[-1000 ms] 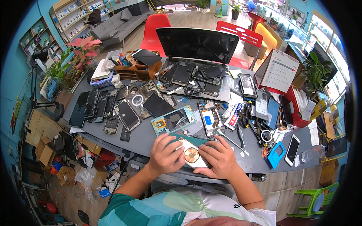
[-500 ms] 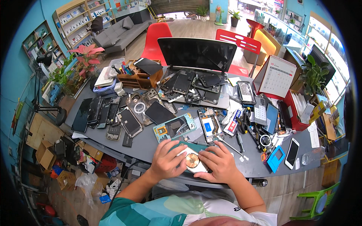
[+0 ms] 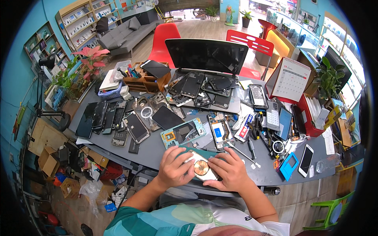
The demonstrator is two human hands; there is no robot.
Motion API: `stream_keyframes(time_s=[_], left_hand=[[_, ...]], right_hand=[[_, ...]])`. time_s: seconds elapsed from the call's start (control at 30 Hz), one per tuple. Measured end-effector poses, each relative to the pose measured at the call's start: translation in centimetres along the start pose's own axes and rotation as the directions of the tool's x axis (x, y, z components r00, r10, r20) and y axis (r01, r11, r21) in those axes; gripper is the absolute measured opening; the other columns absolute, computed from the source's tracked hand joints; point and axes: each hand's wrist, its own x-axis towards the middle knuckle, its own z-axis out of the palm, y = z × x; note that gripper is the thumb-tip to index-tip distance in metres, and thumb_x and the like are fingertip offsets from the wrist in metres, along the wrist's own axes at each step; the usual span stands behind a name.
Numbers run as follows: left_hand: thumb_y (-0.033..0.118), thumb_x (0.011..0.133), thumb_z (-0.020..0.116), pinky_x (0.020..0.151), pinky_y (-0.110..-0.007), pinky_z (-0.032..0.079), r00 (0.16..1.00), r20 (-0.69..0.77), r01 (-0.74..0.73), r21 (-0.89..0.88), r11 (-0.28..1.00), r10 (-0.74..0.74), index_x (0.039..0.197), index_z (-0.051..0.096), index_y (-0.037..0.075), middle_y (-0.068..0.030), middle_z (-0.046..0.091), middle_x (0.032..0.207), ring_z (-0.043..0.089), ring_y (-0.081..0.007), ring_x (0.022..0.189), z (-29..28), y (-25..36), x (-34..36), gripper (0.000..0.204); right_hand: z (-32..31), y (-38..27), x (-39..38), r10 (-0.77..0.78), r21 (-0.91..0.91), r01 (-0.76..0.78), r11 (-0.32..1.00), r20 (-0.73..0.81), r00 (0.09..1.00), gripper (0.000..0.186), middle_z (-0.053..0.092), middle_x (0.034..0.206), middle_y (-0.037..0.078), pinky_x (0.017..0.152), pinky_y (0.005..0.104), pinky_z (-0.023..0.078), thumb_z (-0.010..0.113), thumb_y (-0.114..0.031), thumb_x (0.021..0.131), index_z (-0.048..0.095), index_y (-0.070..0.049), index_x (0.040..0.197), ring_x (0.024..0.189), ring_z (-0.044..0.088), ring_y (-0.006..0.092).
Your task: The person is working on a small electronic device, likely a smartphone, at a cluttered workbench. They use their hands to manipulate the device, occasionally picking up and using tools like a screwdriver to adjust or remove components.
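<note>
Gripping an opened phone [image 3: 201, 169], both hands [image 3: 173, 170] [image 3: 230, 173]; dismantled phones [image 3: 183, 133] crowding beyond.

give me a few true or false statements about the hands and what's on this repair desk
1. Both hands, left hand and right hand, touch the opened phone with the round copper coil. True.
2. The laptop at the far edge is folded shut. False: its lid stands open, screen dark.
3. A desk calendar stands right of the laptop. True.
4. The opened phone lies on a red mat. False: the mat is teal green.
5. The right hand grips a screwdriver. False: its fingers rest on the phone.
</note>
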Motion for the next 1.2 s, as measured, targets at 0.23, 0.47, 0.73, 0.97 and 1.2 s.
stream_keyframes(time_s=[0.23,0.47,0.73,0.97,1.2], left_hand=[[0.014,0.086,0.087,0.114,-0.059,0.06,1.0,-0.004,-0.002,-0.003,1.0,0.002,0.104,0.089,0.006,-0.0084,0.082,0.12,0.075,-0.035,0.122,0.15,-0.07,-0.18,0.02],[0.014,0.086,0.087,0.114,-0.059,0.06,1.0,0.001,0.004,-0.005,1.0,-0.004,0.106,0.09,0.007,-0.0088,0.082,0.123,0.075,-0.0353,0.123,0.23,-0.17,-0.4,0.022],[0.018,0.087,0.088,0.117,-0.06,0.057,0.999,0.046,0.024,-0.002,1.0,-0.024,0.115,0.09,0.007,-0.0104,0.081,0.135,0.072,-0.0367,0.13,0.05,-0.07,-0.29,0.03],[0.019,0.087,0.088,0.118,-0.061,0.057,0.997,0.077,0.033,-0.012,0.999,-0.032,0.119,0.09,0.007,-0.0105,0.081,0.138,0.071,-0.0374,0.132,-0.03,-0.15,-0.13,0.034],[0.018,0.087,0.089,0.117,-0.06,0.058,0.998,0.055,0.02,-0.017,1.0,-0.019,0.115,0.09,0.005,-0.0108,0.082,0.133,0.072,-0.0368,0.129,-0.02,-0.14,-0.13,0.031]], right_hand=[[-0.14,-0.08,0.13,0.003,0.004,-0.003,1.0,0.007,1.0,0.072,0.085,0.122,0.012,0.118,0.0601,0.058,0.096,-0.065,0.089,0.087,0.0,0.118,0.114,0.078,0.0337],[-0.13,-0.03,0.17,-0.004,0.009,0.004,1.0,0.003,1.0,0.072,0.084,0.122,0.013,0.117,0.0605,0.058,0.096,-0.065,0.089,0.087,0.001,0.118,0.114,0.078,0.0342],[-0.2,-0.08,0.29,-0.004,0.015,0.004,1.0,-0.002,1.0,0.071,0.084,0.122,0.012,0.117,0.0605,0.058,0.096,-0.064,0.089,0.087,0.0,0.117,0.114,0.078,0.0339],[-0.05,0.02,0.04,0.011,0.005,-0.011,1.0,0.01,1.0,0.072,0.087,0.124,0.01,0.118,0.0625,0.059,0.095,-0.066,0.089,0.089,-0.003,0.122,0.113,0.078,0.0332],[0.0,0.02,0.03,0.011,0.006,-0.011,1.0,0.01,1.0,0.072,0.087,0.124,0.01,0.118,0.0624,0.058,0.096,-0.066,0.088,0.089,-0.003,0.12,0.113,0.079,0.0333]])
